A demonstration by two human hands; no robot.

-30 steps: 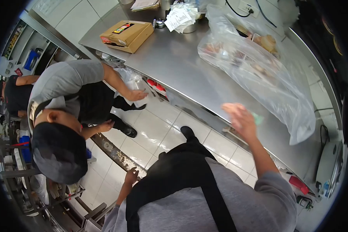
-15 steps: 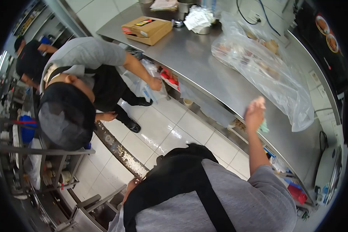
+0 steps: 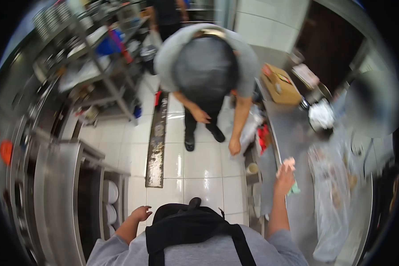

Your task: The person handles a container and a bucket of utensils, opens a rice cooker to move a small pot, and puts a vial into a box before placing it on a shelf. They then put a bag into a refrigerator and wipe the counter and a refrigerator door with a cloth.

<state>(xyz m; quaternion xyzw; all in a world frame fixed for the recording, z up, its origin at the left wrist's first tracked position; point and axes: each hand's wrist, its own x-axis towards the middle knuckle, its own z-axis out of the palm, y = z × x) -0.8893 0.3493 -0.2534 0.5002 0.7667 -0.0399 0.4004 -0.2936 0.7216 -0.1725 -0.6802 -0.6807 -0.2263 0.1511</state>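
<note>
My right hand (image 3: 284, 179) is closed around a crumpled cloth (image 3: 293, 189) at the edge of the steel counter (image 3: 292, 133). Pale green cloth shows below the hand, and something pinkish sticks out above the fingers. A large clear plastic bag (image 3: 330, 199) with blurred contents lies on the counter to the right of this hand. Over the floor at my left side, my left hand (image 3: 142, 214) hangs with fingers loosely apart and nothing visible in it. A steel cabinet (image 3: 57, 195) with white round containers (image 3: 112, 195) on its shelves is nearest to that hand.
Ahead, a person in a dark cap (image 3: 206, 66) bends forward beside the counter. Another person in black (image 3: 166, 17) stands farther back. A cardboard box (image 3: 281, 86) and crumpled white paper (image 3: 320, 115) sit on the counter. A long floor drain (image 3: 156, 142) crosses the white tiles.
My view has swung left, so the aisle and the person in the cap now appear nearer the middle. My left hand has come out from beside my apron. The cloth stays in my right hand.
</note>
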